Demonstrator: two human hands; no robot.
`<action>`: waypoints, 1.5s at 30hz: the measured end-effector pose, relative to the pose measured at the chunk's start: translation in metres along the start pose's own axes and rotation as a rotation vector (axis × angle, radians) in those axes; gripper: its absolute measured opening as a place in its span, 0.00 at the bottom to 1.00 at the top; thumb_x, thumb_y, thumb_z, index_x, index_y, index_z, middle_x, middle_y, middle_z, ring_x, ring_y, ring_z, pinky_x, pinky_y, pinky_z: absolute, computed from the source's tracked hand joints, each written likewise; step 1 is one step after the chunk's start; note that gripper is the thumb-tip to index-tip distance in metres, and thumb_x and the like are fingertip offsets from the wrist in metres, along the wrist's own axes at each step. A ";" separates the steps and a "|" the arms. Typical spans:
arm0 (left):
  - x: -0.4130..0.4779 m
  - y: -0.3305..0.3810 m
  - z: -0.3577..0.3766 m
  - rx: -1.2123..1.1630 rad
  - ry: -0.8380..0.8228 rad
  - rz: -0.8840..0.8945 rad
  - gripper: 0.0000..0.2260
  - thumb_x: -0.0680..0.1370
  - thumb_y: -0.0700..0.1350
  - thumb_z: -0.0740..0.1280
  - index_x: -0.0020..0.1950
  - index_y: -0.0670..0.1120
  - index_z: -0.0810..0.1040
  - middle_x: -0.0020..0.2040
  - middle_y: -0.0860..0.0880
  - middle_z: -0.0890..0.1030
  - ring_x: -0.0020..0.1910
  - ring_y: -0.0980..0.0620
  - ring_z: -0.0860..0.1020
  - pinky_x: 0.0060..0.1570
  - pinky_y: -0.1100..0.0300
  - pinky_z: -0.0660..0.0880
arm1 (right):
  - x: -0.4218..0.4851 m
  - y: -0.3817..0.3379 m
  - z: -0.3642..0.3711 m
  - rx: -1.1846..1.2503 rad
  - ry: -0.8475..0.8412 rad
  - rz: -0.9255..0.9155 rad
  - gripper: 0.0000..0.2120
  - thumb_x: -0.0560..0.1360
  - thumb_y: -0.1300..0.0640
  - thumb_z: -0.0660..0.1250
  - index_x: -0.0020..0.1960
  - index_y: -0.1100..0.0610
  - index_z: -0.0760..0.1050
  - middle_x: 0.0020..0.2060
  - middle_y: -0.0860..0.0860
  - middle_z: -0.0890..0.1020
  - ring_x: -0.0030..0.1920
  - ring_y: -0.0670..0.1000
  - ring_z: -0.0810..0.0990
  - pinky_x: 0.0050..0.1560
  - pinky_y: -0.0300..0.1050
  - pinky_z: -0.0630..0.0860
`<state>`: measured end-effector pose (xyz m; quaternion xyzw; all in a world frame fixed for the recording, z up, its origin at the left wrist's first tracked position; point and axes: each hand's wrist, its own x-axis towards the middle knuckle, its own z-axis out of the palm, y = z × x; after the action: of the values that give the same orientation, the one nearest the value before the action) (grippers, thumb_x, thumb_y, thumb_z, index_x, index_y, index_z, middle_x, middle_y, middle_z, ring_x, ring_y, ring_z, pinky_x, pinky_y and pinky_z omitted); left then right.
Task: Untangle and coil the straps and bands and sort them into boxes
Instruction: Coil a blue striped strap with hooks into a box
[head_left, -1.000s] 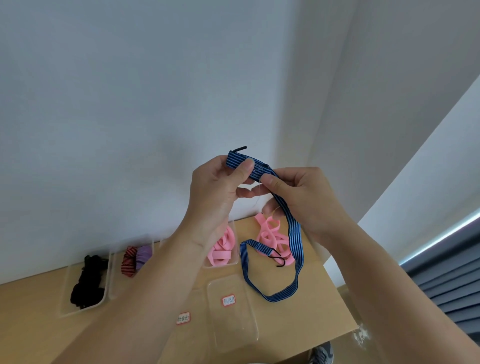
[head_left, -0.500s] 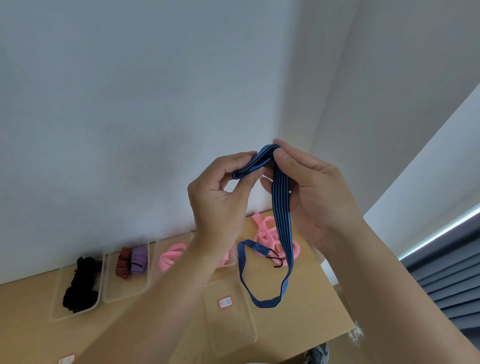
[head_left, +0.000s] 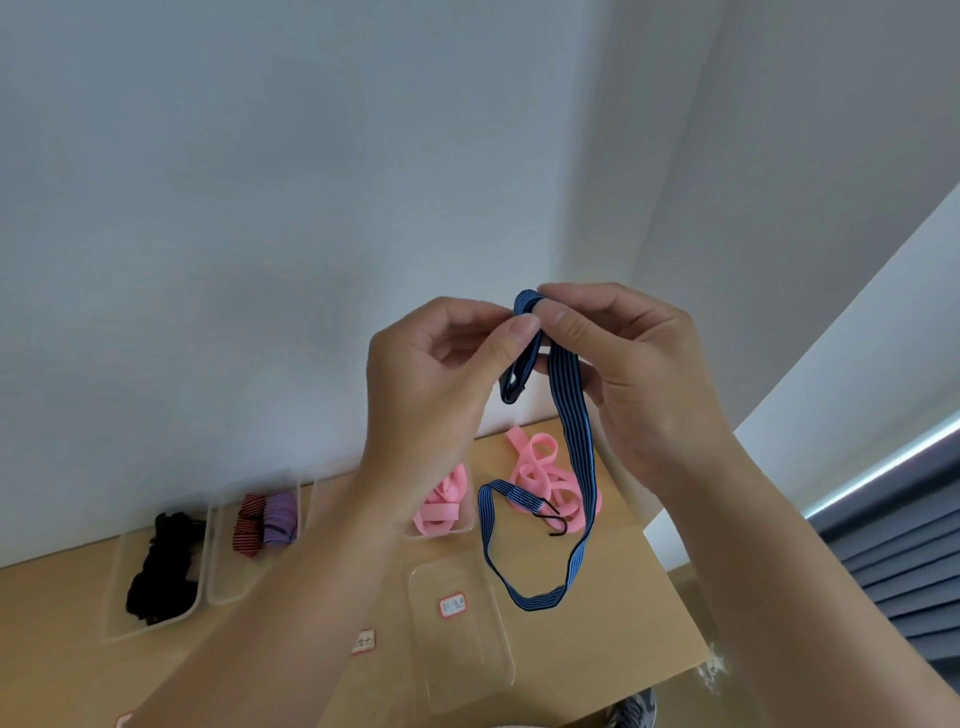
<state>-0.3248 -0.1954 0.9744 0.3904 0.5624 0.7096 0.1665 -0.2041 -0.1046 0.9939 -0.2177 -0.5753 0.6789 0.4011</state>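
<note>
Blue striped strap (head_left: 569, 410) is what both hands have, held up at chest height over the tabletop (head_left: 613, 644). My left hand (head_left: 441, 384) pinches the top fold of it between thumb and forefinger, the other fingers curled in loosely. My right hand (head_left: 639, 374) pinches the same fold from the other side, thumb pressed on the front and fingers curled behind the strap. A short doubled end hangs just under my left thumb. The long run drops from my right hand, sweeps round in a low loop and climbs back to a black hook (head_left: 551, 517) that dangles free.

Below the loop, nearest my edge of the tabletop, lies an empty clear box (head_left: 467, 670) with a red-bordered label (head_left: 453, 606); its writing is too small to read.

Farther back, a tangle of loose pink bands (head_left: 535, 465) lies on the wood behind the hanging strap. Left of it, a box partly hidden by my left wrist holds a coiled pink band (head_left: 441, 506). Next along, another clear box (head_left: 234, 587) holds a red striped coil (head_left: 248, 527) and a purple coil (head_left: 280, 519), side by side and touching. The leftmost box (head_left: 117, 618) holds black straps (head_left: 161, 571). A pale wall (head_left: 260, 234) stands behind.
</note>
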 end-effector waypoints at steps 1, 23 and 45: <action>0.002 0.002 -0.002 0.004 -0.029 -0.010 0.05 0.76 0.41 0.75 0.51 0.45 0.84 0.45 0.48 0.87 0.46 0.50 0.86 0.50 0.54 0.82 | 0.001 0.000 -0.001 -0.004 -0.001 -0.008 0.04 0.75 0.66 0.72 0.47 0.60 0.84 0.45 0.59 0.87 0.48 0.61 0.86 0.55 0.55 0.82; 0.011 -0.004 -0.002 -0.106 -0.021 -0.186 0.10 0.76 0.45 0.72 0.56 0.53 0.85 0.52 0.44 0.85 0.51 0.47 0.85 0.59 0.45 0.80 | -0.006 0.024 0.005 -0.236 -0.028 -0.058 0.11 0.80 0.62 0.67 0.59 0.55 0.84 0.48 0.48 0.87 0.45 0.52 0.84 0.41 0.39 0.79; 0.014 0.002 0.005 -0.482 0.101 -0.367 0.09 0.72 0.42 0.74 0.47 0.38 0.85 0.48 0.40 0.86 0.54 0.44 0.85 0.54 0.54 0.82 | 0.004 0.016 -0.013 -0.074 0.110 -0.078 0.07 0.81 0.63 0.66 0.56 0.60 0.82 0.45 0.55 0.87 0.45 0.53 0.86 0.50 0.44 0.81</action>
<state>-0.3303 -0.1832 0.9816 0.1957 0.4466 0.7993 0.3514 -0.2015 -0.0936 0.9764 -0.2468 -0.5851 0.6280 0.4498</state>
